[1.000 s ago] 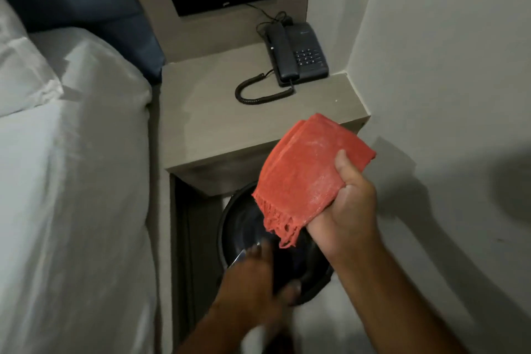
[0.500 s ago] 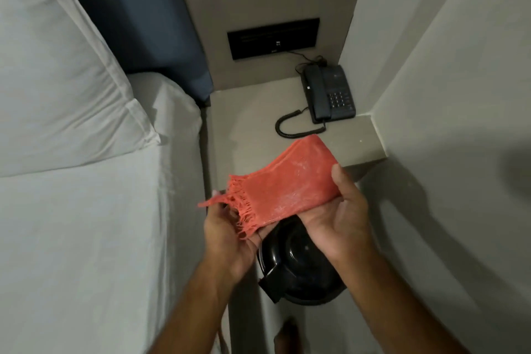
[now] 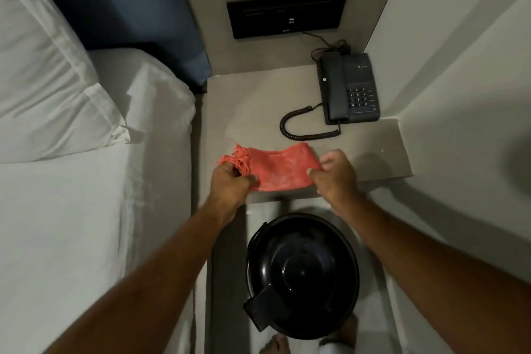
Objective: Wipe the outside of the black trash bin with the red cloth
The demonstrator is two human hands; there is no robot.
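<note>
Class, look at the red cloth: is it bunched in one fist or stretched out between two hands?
Stretched out. The red fringed cloth spans flat between the left hand and right hand, each pinching one end.

- Two bare forearms reaching forward and up from the bottom edge, converging toward the middle.
- Left hand (image 3: 231,181) knuckles up, fingers curled, closed around one end of something held.
- Right hand (image 3: 334,174) level with it, thumb and fingertips pinching the other end.
- Both hands well apart, palms facing down, wrists roughly straight.
</note>
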